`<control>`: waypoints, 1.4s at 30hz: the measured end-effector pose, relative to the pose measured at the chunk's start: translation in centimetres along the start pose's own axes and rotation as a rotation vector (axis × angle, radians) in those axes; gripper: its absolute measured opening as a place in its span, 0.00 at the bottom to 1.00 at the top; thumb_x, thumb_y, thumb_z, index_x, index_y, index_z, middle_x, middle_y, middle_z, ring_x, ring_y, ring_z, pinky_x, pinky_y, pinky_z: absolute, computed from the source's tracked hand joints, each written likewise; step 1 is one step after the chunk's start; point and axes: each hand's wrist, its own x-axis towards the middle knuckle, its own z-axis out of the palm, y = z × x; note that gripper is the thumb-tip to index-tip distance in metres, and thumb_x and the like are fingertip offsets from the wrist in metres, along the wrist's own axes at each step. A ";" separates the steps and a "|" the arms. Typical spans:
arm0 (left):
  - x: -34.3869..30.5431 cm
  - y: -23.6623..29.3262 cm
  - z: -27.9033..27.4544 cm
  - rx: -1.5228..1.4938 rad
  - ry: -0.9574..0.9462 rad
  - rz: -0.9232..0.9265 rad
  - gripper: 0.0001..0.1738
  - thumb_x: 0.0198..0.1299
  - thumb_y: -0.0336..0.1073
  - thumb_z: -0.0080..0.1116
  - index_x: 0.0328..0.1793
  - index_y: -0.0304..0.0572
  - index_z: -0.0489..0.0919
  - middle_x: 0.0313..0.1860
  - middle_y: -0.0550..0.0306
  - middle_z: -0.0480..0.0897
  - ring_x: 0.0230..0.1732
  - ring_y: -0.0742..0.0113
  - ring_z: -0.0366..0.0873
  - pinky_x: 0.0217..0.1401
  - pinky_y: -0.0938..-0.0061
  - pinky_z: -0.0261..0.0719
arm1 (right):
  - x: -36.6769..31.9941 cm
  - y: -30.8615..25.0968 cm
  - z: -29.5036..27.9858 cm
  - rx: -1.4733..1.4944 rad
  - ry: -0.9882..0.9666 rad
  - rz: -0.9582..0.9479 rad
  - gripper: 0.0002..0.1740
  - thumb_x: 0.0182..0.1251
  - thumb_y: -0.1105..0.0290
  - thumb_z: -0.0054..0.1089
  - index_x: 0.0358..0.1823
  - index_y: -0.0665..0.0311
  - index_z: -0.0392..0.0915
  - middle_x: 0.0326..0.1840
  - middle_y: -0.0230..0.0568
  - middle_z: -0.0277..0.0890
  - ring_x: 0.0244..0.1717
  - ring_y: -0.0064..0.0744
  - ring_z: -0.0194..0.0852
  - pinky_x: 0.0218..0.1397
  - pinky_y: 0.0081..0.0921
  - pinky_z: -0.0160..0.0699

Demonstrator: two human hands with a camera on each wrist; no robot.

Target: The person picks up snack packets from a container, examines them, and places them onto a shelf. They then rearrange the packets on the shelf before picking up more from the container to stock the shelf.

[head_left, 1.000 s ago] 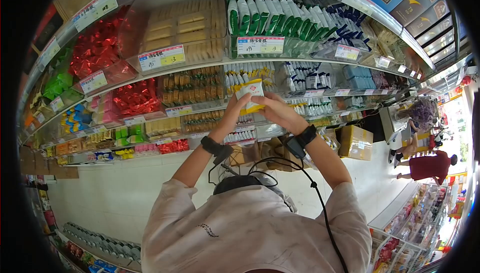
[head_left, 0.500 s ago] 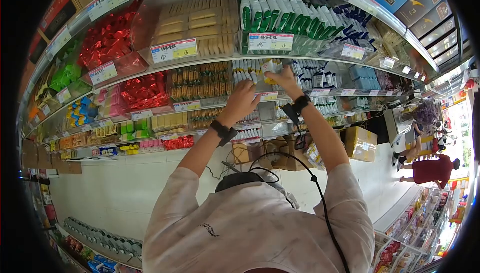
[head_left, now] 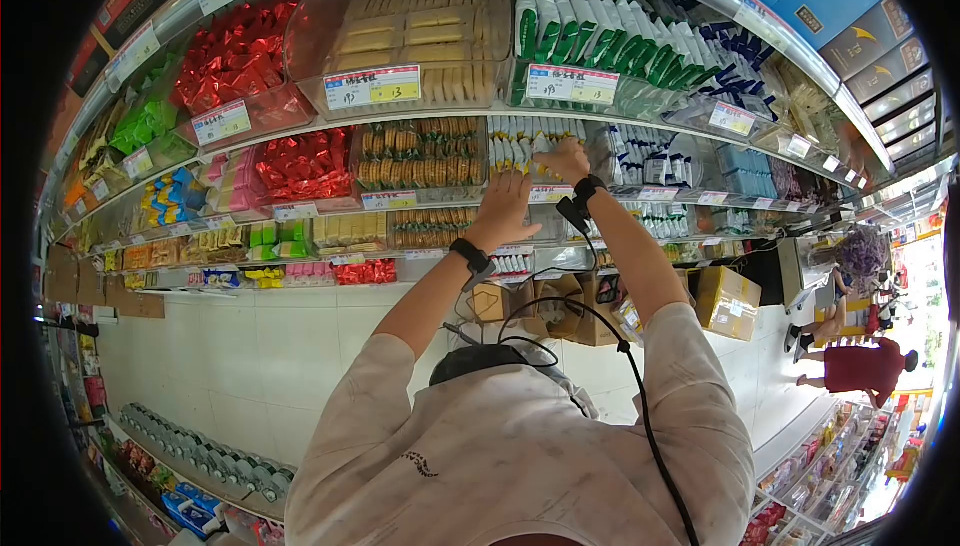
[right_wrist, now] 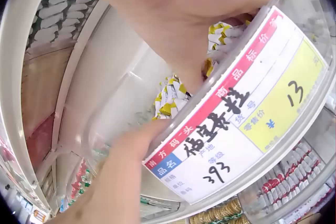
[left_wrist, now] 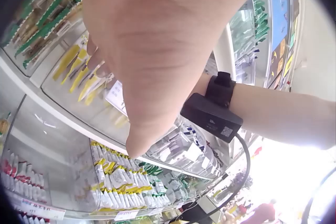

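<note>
A clear bin on the middle shelf holds rows of small white-and-yellow packets (head_left: 510, 151). My right hand (head_left: 566, 160) reaches into this bin over its right side, the fingertips hidden among the packets; I cannot tell whether they grip one. At the front of the bin my left hand (head_left: 506, 212) lies with extended fingers over the rim, beside the price label (head_left: 552, 193). In the left wrist view those fingers (left_wrist: 96, 62) overlap the yellow-ended packets (left_wrist: 79, 74). Close up in the right wrist view, the bin's price card (right_wrist: 226, 113) stands below the right hand.
Neighbouring bins hold round biscuits (head_left: 415, 151), red foil packets (head_left: 303, 166) and blue-and-white packets (head_left: 655, 161). Green-and-white packets (head_left: 590, 26) fill a bin on the shelf above. Cardboard boxes (head_left: 727, 301) stand on the floor; a black cable (head_left: 648, 416) runs along my right side. A person in red (head_left: 865, 366) is farther right.
The hands, first together around a white-and-yellow packet, have parted. The right hand carried it forward into the bin, and the left came to the bin's front. The head view shifted slightly left.
</note>
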 end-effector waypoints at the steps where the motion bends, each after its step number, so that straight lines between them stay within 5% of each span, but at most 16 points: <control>1: -0.1 0.0 0.1 -0.004 0.025 0.013 0.53 0.50 0.58 0.74 0.72 0.27 0.67 0.64 0.35 0.72 0.67 0.37 0.68 0.74 0.49 0.64 | -0.5 -0.3 -0.1 -0.035 0.045 -0.002 0.61 0.40 0.37 0.80 0.67 0.74 0.63 0.66 0.61 0.74 0.67 0.56 0.76 0.66 0.44 0.80; 9: -0.3 -0.1 0.5 0.043 0.088 0.043 0.54 0.44 0.57 0.76 0.70 0.28 0.67 0.60 0.40 0.73 0.64 0.43 0.68 0.71 0.50 0.62 | 1.3 1.9 -0.5 0.038 -0.123 -0.056 0.69 0.43 0.36 0.78 0.74 0.84 0.56 0.68 0.65 0.71 0.70 0.60 0.72 0.68 0.44 0.78; 14: -0.2 0.1 0.4 0.059 0.020 0.003 0.57 0.44 0.58 0.76 0.73 0.29 0.65 0.62 0.39 0.71 0.64 0.42 0.68 0.72 0.51 0.62 | -0.4 0.4 -0.2 -0.067 0.047 -0.079 0.68 0.44 0.36 0.77 0.71 0.87 0.58 0.68 0.69 0.70 0.72 0.59 0.70 0.69 0.42 0.77; 18: -0.4 0.0 0.8 0.080 0.039 0.013 0.58 0.46 0.60 0.75 0.75 0.29 0.64 0.63 0.38 0.71 0.64 0.40 0.68 0.72 0.51 0.63 | 0.6 1.6 0.0 0.035 -0.113 -0.159 0.59 0.45 0.35 0.75 0.62 0.85 0.71 0.61 0.68 0.77 0.64 0.55 0.79 0.64 0.41 0.81; 23: 0.1 0.4 -0.3 0.031 -0.092 -0.034 0.59 0.48 0.62 0.73 0.76 0.27 0.62 0.66 0.37 0.70 0.68 0.39 0.66 0.73 0.50 0.63 | -2.1 0.8 -2.3 0.161 -0.191 -0.231 0.45 0.45 0.35 0.74 0.39 0.80 0.85 0.41 0.60 0.87 0.46 0.47 0.89 0.50 0.37 0.85; 29: 2.7 -1.3 0.7 -0.013 -0.079 -0.009 0.54 0.56 0.62 0.68 0.75 0.22 0.65 0.78 0.33 0.62 0.80 0.36 0.58 0.78 0.50 0.65 | 0.3 2.9 0.4 0.409 -0.135 -0.316 0.41 0.48 0.39 0.74 0.38 0.80 0.85 0.35 0.57 0.86 0.41 0.45 0.88 0.44 0.37 0.83; 32: 4.0 -1.9 1.1 -0.026 -0.125 -0.040 0.52 0.58 0.62 0.66 0.74 0.22 0.67 0.79 0.32 0.63 0.81 0.38 0.58 0.79 0.52 0.65 | -1.5 2.3 -1.3 0.453 -0.230 -0.279 0.47 0.49 0.40 0.77 0.54 0.81 0.80 0.47 0.52 0.85 0.47 0.38 0.86 0.43 0.30 0.84; 35: 4.3 -1.9 1.7 -0.030 -0.116 -0.077 0.50 0.59 0.61 0.65 0.74 0.23 0.68 0.77 0.33 0.66 0.81 0.42 0.59 0.78 0.52 0.67 | -3.5 0.7 -3.5 0.303 -0.216 -0.228 0.43 0.48 0.41 0.75 0.46 0.81 0.82 0.44 0.58 0.86 0.47 0.49 0.86 0.49 0.37 0.83; 38: 4.1 -1.9 1.9 -0.002 -0.125 -0.085 0.49 0.59 0.60 0.64 0.75 0.26 0.68 0.76 0.35 0.69 0.81 0.45 0.60 0.76 0.52 0.70 | -3.6 0.8 -1.3 0.046 0.132 -0.162 0.54 0.47 0.39 0.75 0.63 0.81 0.73 0.61 0.64 0.78 0.60 0.56 0.80 0.61 0.42 0.81; 42: 4.2 -1.5 1.1 0.020 -0.146 -0.082 0.49 0.59 0.59 0.65 0.75 0.26 0.68 0.78 0.37 0.67 0.81 0.48 0.62 0.73 0.52 0.74 | -2.0 1.1 -0.4 -0.065 0.106 -0.141 0.65 0.48 0.33 0.72 0.72 0.83 0.60 0.70 0.68 0.69 0.68 0.64 0.72 0.69 0.47 0.76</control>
